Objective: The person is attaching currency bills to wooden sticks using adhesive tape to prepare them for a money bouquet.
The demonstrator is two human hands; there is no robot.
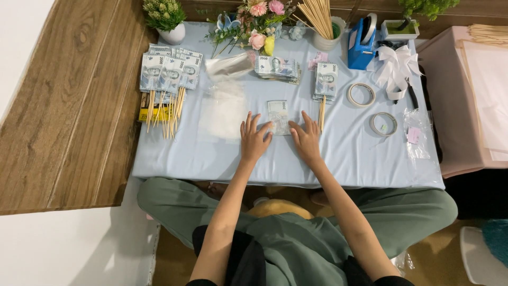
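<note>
**A:** Nearest you are your own knees in green trousers [402,212], folded under the low table [344,159] with its pale blue cloth. What are your hands doing?

**B:** Your left hand [254,140] and right hand [307,139] both lie flat on the cloth, fingers spread, pinching nothing. Between them sits one grey-green banknote [278,117] inside a clear sleeve; your fingertips touch its lower corners from either side.

**A:** And the packages around you?

**B:** Just left of your left hand lies a stack of clear plastic sleeves [222,114]. Further left, a fan of notes taped to wooden sticks [168,85] rests over a yellow packet [153,113]. Beyond the note in your hands is a loose pile of banknotes [276,68], and to its right another note on a stick [325,85].

**A:** On your right side?

**B:** Two tape rolls [361,95] lie near each other, a blue tape dispenser [361,45] stands behind them, and a white ribbon bow [396,68] sits beside it. A clear bag with a small pink label [415,135] lies at the right edge.
</note>
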